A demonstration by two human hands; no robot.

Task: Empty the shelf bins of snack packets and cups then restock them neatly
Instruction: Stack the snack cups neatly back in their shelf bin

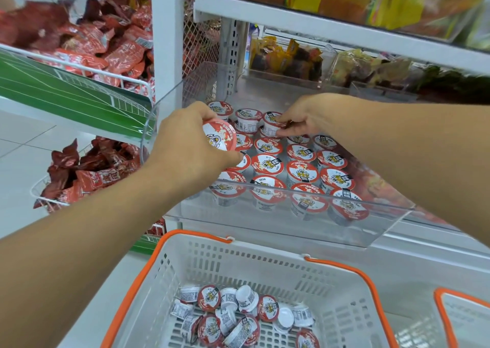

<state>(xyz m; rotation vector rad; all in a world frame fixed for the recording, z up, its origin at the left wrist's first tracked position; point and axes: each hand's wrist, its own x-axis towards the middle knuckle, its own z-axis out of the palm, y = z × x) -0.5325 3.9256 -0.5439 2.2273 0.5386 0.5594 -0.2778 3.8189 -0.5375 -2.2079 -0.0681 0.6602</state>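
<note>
We are restocking, judging by the neat rows of small white plastic cups with red foil lids (302, 171) that fill the clear acrylic shelf bin (371, 231) at the centre of the frame. Our left hand (191, 146), left of centre, grips one such cup (219, 137) tilted on its side, fingers and thumb curled round its rim, lid facing us, just above the bin's near-left rows. Our right hand (307, 117), right of centre, pinches the rim of an upper-tier cup (273, 121) at the back of the bin, fingertips narrow around it; it looks as if we are seating it on the layer beneath.

At the bottom of the frame the white perforated plastic basket with orange handles (265, 257) holds a loose heap of more cups (238, 318), some tipped over, so we judge plenty remains to shelve.

The next move calls for turning the left cup upright and setting it squarely beside the stacked ones, without nudging the rows below.

Red snack packets (114, 45) fill wire racks at the upper left.
</note>
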